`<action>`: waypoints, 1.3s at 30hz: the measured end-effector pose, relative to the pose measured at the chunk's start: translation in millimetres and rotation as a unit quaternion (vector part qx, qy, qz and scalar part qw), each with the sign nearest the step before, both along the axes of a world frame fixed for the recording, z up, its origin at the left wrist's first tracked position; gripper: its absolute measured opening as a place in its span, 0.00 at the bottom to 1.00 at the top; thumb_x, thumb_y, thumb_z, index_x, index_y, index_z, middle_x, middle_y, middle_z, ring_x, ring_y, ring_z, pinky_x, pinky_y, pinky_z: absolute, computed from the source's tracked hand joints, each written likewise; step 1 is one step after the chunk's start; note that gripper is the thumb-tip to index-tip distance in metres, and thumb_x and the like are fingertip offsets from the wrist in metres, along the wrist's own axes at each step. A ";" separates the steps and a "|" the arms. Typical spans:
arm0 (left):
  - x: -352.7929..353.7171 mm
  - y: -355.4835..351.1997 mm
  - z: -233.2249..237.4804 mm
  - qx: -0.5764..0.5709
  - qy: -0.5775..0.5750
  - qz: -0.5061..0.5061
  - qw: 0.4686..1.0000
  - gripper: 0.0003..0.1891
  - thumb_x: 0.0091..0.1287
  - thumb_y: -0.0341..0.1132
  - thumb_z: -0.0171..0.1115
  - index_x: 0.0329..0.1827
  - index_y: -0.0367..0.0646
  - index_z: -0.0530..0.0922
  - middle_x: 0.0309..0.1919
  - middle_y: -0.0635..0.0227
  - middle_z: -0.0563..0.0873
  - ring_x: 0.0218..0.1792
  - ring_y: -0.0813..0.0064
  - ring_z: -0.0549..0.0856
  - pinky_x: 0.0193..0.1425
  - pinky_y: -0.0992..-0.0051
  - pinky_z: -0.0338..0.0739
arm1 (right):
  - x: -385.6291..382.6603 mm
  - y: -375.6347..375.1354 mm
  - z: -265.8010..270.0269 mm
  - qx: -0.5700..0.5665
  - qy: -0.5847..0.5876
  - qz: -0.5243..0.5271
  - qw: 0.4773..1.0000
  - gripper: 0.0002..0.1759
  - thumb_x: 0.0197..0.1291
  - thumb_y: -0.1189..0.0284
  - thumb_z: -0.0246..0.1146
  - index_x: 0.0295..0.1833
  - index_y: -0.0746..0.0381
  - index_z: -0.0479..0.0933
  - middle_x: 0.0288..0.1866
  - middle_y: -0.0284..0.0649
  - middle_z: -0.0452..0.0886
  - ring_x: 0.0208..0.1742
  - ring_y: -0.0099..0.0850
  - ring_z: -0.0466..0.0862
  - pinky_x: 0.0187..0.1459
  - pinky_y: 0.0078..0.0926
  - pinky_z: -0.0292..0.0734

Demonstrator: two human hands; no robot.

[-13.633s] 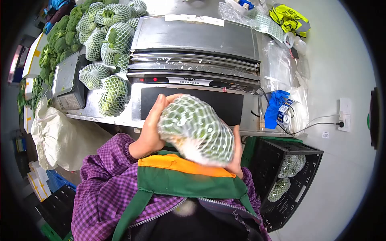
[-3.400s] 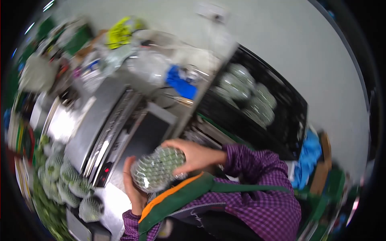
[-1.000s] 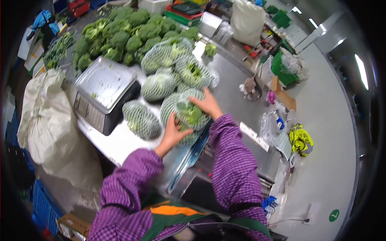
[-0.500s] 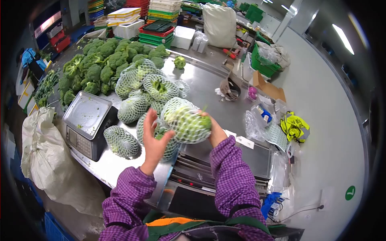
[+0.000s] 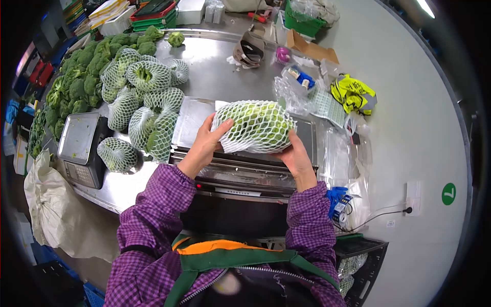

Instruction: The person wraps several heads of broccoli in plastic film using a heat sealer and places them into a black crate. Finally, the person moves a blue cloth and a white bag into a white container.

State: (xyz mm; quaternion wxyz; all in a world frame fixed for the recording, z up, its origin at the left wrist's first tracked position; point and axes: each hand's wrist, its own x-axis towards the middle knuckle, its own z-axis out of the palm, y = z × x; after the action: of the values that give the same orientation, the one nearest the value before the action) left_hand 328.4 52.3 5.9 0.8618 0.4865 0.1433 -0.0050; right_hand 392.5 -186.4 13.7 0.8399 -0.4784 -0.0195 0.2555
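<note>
A head of broccoli in a white foam net [image 5: 253, 125] is held between both hands, above a flat metal-topped machine [image 5: 197, 120]. My left hand [image 5: 207, 143] grips its left end, thumb on the near side. At its right end, my right hand [image 5: 298, 157] is closed on the net, with some fingers hidden underneath. Several more netted broccoli heads [image 5: 148, 77] lie heaped to the left on the steel table [image 5: 215, 56]. One netted head [image 5: 117, 153] sits apart, close to the scale.
A digital scale [image 5: 79, 143] stands at the left, beyond a large white sack [image 5: 56, 199]. Loose broccoli [image 5: 76, 87] is piled behind it. Plastic bags [image 5: 294, 94], a cardboard box [image 5: 309, 47] and a yellow vest [image 5: 354, 94] lie to the right, near the wall.
The netted broccoli has moved right, from beside the heap to above the machine. My left hand, open before, has closed on its left end. The view has turned right and downward.
</note>
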 end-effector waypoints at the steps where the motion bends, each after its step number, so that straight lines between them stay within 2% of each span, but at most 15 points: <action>1: -3.2 -3.2 -1.1 0.019 0.006 -0.007 1.000 0.34 0.63 0.45 0.68 0.67 0.39 0.63 0.53 0.62 0.79 0.49 0.75 0.82 0.46 0.71 0.81 | 1.8 -14.0 -7.0 -0.061 -0.011 0.048 0.997 0.31 0.70 0.49 0.46 0.67 0.62 0.64 0.59 0.45 0.76 0.57 0.39 0.79 0.51 0.46 0.78; 3: -11.7 -3.5 -3.9 0.077 0.030 -0.048 0.995 0.34 0.63 0.45 0.68 0.67 0.37 0.65 0.53 0.62 0.80 0.49 0.75 0.82 0.47 0.71 0.80 | 3.2 -37.5 -22.6 -0.147 0.012 0.117 0.982 0.28 0.71 0.52 0.45 0.64 0.62 0.67 0.53 0.42 0.79 0.47 0.32 0.82 0.32 0.32 0.82; 8: -13.0 11.4 0.0 0.338 0.045 -0.145 0.929 0.36 0.62 0.49 0.67 0.65 0.31 0.68 0.55 0.58 0.80 0.50 0.71 0.81 0.55 0.74 0.75 | 2.4 -28.8 -5.0 -0.301 -0.009 0.094 0.949 0.35 0.68 0.44 0.46 0.60 0.65 0.72 0.49 0.42 0.80 0.41 0.31 0.81 0.34 0.31 0.81; 12: -32.5 22.5 -2.7 0.306 0.036 -0.017 0.951 0.31 0.64 0.49 0.65 0.60 0.29 0.73 0.50 0.56 0.84 0.50 0.73 0.81 0.54 0.74 0.75 | 3.9 -47.9 -17.5 -0.424 -0.137 0.010 0.895 0.37 0.67 0.43 0.47 0.52 0.69 0.78 0.44 0.43 0.83 0.40 0.36 0.82 0.32 0.33 0.78; 15: -67.4 61.7 1.3 0.549 0.010 -0.003 0.836 0.23 0.62 0.46 0.67 0.50 0.34 0.80 0.37 0.57 0.87 0.38 0.69 0.86 0.44 0.72 0.79 | -18.7 -89.3 -7.7 -0.531 -0.217 -0.007 0.819 0.31 0.64 0.46 0.54 0.42 0.66 0.81 0.35 0.44 0.84 0.38 0.38 0.83 0.33 0.37 0.76; 17: -96.0 68.2 6.5 0.676 0.076 -0.026 0.732 0.22 0.57 0.46 0.70 0.44 0.36 0.81 0.31 0.59 0.87 0.33 0.64 0.87 0.40 0.70 0.79 | -50.2 -104.0 10.6 -0.721 -0.258 0.017 0.643 0.24 0.59 0.51 0.63 0.40 0.65 0.81 0.32 0.43 0.85 0.33 0.37 0.83 0.36 0.32 0.77; 20: -107.1 52.7 -10.5 0.726 0.065 -0.047 0.684 0.22 0.54 0.46 0.73 0.39 0.35 0.79 0.31 0.62 0.87 0.30 0.65 0.86 0.37 0.70 0.79 | -73.9 -97.8 -19.5 -0.707 -0.338 -0.034 0.620 0.22 0.53 0.53 0.68 0.32 0.64 0.79 0.27 0.43 0.83 0.31 0.43 0.83 0.36 0.37 0.75; 24: -81.2 27.5 -35.2 0.459 0.023 -0.054 0.886 0.18 0.57 0.29 0.68 0.50 0.32 0.77 0.27 0.66 0.85 0.27 0.78 0.82 0.31 0.80 0.75 | -63.3 -74.6 -62.9 -0.434 -0.161 -0.104 0.880 0.07 0.57 0.72 0.66 0.35 0.65 0.77 0.25 0.35 0.81 0.23 0.22 0.77 0.28 0.24 0.72; 27: -116.8 31.5 12.3 0.280 0.122 -0.065 0.950 0.29 0.57 0.25 0.66 0.64 0.36 0.69 0.27 0.75 0.81 0.27 0.83 0.77 0.32 0.82 0.71 | -85.1 -99.6 -26.5 -0.187 -0.008 -0.100 0.977 0.06 0.61 0.77 0.59 0.43 0.66 0.74 0.21 0.25 0.70 0.26 0.19 0.71 0.34 0.19 0.69; 31: -168.6 48.6 33.5 -0.015 0.235 -0.283 0.930 0.28 0.61 0.31 0.67 0.64 0.34 0.69 0.29 0.72 0.82 0.31 0.79 0.80 0.38 0.77 0.73 | -115.8 -118.7 24.8 0.080 0.096 -0.039 0.991 0.05 0.61 0.76 0.57 0.41 0.64 0.71 0.18 0.23 0.65 0.23 0.21 0.67 0.36 0.24 0.67; 32: -175.8 47.1 47.9 -0.107 0.220 -0.301 0.922 0.19 0.61 0.29 0.67 0.54 0.34 0.76 0.28 0.69 0.82 0.29 0.79 0.80 0.34 0.74 0.74 | -115.8 -117.2 43.8 0.114 0.036 -0.034 0.992 0.04 0.61 0.74 0.57 0.39 0.63 0.71 0.16 0.23 0.63 0.23 0.20 0.67 0.34 0.24 0.66; 34: -158.6 53.7 77.8 0.020 -0.132 -0.351 0.927 0.09 0.61 0.29 0.66 0.43 0.36 0.79 0.28 0.64 0.82 0.27 0.77 0.80 0.31 0.72 0.74 | -110.4 -113.0 81.6 0.162 -0.088 -0.036 0.982 0.06 0.61 0.71 0.57 0.36 0.62 0.69 0.13 0.22 0.61 0.21 0.20 0.67 0.33 0.24 0.64; 36: -118.7 59.7 107.8 -0.081 -0.208 -0.287 0.932 0.06 0.65 0.31 0.62 0.32 0.38 0.82 0.24 0.60 0.82 0.23 0.69 0.79 0.26 0.77 0.69 | -82.1 -94.4 119.3 0.202 -0.255 -0.036 0.945 0.06 0.64 0.72 0.54 0.34 0.61 0.68 0.09 0.22 0.57 0.19 0.19 0.68 0.32 0.25 0.64; 37: -97.6 54.2 111.3 -0.112 -0.227 -0.144 0.957 0.12 0.70 0.36 0.56 0.30 0.41 0.82 0.24 0.60 0.82 0.21 0.70 0.78 0.24 0.73 0.69 | -57.8 -79.8 127.5 0.201 -0.256 -0.037 0.945 0.06 0.64 0.72 0.54 0.34 0.61 0.68 0.09 0.22 0.57 0.19 0.19 0.68 0.32 0.25 0.64; 39: -20.2 53.9 118.1 -0.138 -0.214 -0.085 0.963 0.15 0.74 0.39 0.47 0.43 0.41 0.81 0.36 0.62 0.84 0.38 0.72 0.82 0.49 0.68 0.76 | 3.6 -49.9 141.2 0.094 -0.271 -0.141 0.948 0.08 0.66 0.77 0.52 0.45 0.68 0.74 0.28 0.39 0.81 0.31 0.30 0.80 0.42 0.30 0.73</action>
State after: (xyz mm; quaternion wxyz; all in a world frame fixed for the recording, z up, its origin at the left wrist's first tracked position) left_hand 308.3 106.2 124.0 0.9276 0.3627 -0.0889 0.0060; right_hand 396.1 -236.3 154.9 0.8713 -0.4467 -0.2030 -0.0078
